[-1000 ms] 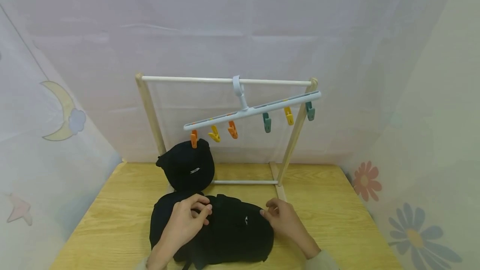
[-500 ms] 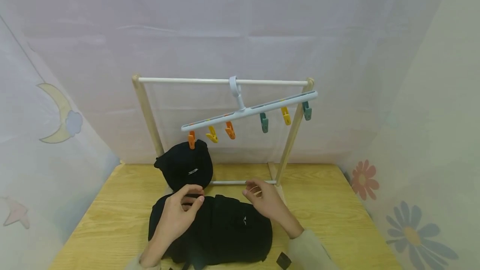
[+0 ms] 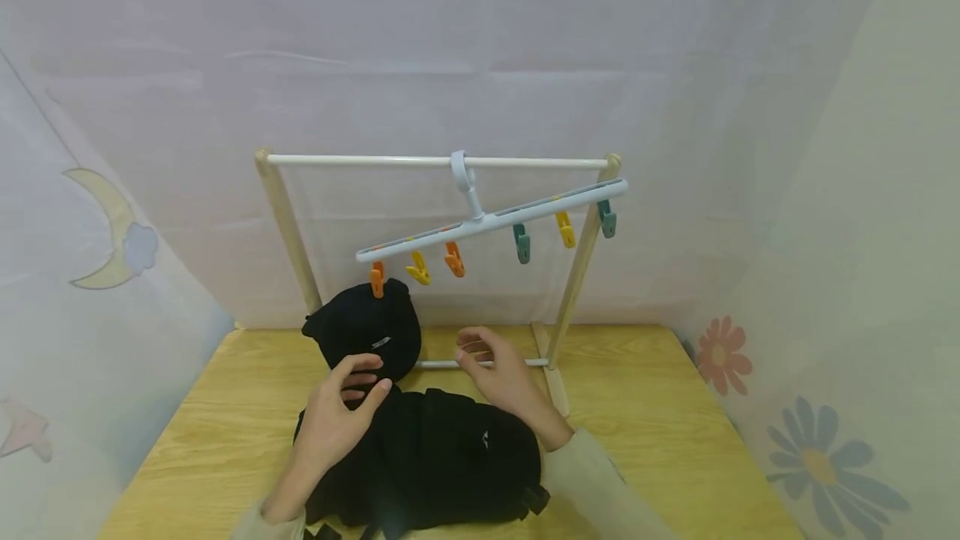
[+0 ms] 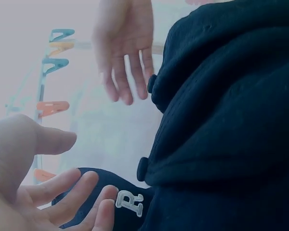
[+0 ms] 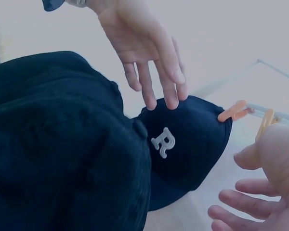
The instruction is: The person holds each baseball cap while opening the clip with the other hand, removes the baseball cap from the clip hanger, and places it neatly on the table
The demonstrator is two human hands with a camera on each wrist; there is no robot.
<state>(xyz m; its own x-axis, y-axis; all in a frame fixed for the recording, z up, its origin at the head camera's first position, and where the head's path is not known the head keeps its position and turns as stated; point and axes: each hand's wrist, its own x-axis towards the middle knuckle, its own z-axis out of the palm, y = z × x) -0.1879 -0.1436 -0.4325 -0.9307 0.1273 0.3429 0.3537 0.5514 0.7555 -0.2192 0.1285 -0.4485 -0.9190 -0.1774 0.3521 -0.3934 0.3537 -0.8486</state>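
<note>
A black cap (image 3: 352,319) with a white letter R hangs by its edge from the orange clip (image 3: 377,280) at the low left end of the pale blue hanger (image 3: 450,234). My left hand (image 3: 337,417), fingers loosely bent, is in front of this cap and holds nothing. Farther right, my right hand (image 3: 502,373) is over the far edge of the dark caps (image 3: 465,465) lying on the table, its fingers relaxed around nothing. In the right wrist view, the left fingertips overlap the top of the hanging cap (image 5: 188,139).
The hanger tilts, its right end higher, on the white rod (image 3: 360,160) of a wooden-legged rack (image 3: 577,290). Yellow, orange and green clips hang along it, among them a green clip (image 3: 522,244). A patterned cloth (image 3: 675,107) surrounds the wooden table (image 3: 637,457).
My right hand has moved left and farther back from the right end of the lying caps. My left hand has shifted left and forward, its fingers spreading. The caps stay put.
</note>
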